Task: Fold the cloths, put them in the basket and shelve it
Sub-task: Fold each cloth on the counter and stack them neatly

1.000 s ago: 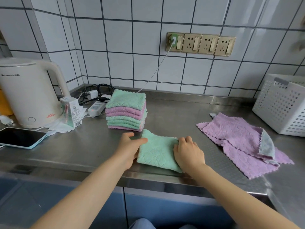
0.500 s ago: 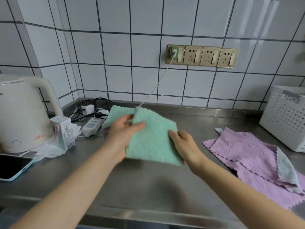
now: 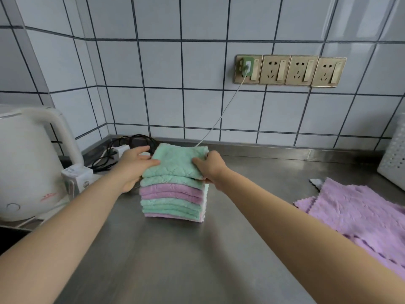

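Both hands pinch the folded mint-green fleece cloth (image 3: 175,163) atop the stack (image 3: 173,198) — unfolded purple cloths (image 3: 355,218) lie rightward, nearer my right hand (image 3: 211,166).

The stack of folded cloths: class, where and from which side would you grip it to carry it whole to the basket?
Probably grip the stack of folded cloths low on its left and right sides, one hand each, squeezing inward. It is tall, soft and layered, so lifting from the top cloth alone would likely peel layers off.
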`<control>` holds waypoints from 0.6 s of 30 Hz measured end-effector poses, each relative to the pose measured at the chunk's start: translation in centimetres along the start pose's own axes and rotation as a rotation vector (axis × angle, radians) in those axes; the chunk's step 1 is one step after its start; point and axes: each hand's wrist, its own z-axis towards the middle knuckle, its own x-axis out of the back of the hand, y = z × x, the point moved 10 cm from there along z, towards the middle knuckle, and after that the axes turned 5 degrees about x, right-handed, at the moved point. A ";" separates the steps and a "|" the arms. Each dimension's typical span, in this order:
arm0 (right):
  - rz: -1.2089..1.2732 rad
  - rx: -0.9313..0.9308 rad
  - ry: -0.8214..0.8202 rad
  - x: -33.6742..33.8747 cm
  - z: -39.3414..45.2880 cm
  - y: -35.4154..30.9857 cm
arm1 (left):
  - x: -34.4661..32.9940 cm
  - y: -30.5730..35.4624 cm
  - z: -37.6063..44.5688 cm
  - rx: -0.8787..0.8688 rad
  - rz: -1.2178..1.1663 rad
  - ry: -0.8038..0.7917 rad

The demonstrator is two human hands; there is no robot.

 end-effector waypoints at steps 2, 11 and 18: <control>-0.001 0.097 0.025 0.5 0.1 -1.3 | 0.4 0.5 0.1 -0.061 -0.048 0.018; -0.107 0.180 0.032 0.7 -0.5 -1.5 | 1.1 1.0 0.2 -0.213 0.153 0.033; -0.633 0.303 -0.028 1.1 -1.5 -1.9 | 0.3 2.2 -0.6 -0.361 0.794 0.044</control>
